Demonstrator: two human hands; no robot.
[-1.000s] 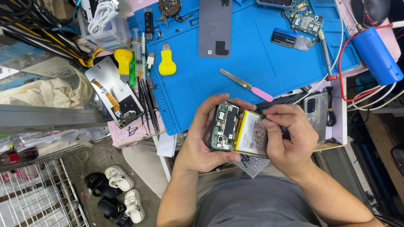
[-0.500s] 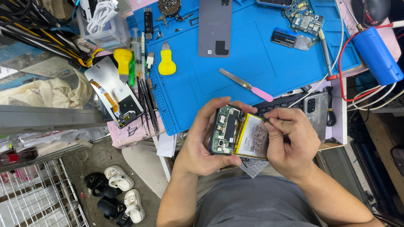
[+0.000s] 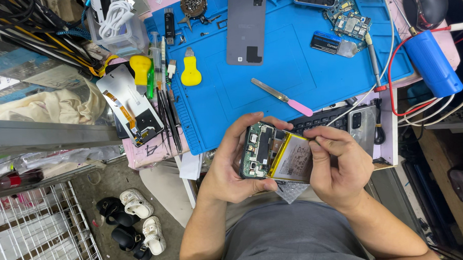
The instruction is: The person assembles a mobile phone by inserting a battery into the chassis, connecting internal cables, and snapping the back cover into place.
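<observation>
Yellow-edged battery (image 3: 293,162) lifts from opened phone (image 3: 258,150) between both hands.

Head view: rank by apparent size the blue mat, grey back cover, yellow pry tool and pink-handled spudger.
1. Blue mat
2. Grey back cover
3. Pink-handled spudger and yellow pry tool look alike overall: the spudger is longer and thinner, the tool shorter and wider.

Detached phone screen (image 3: 133,105) left of blue mat (image 3: 291,76); blue-black label (image 3: 326,41) on mat.
</observation>
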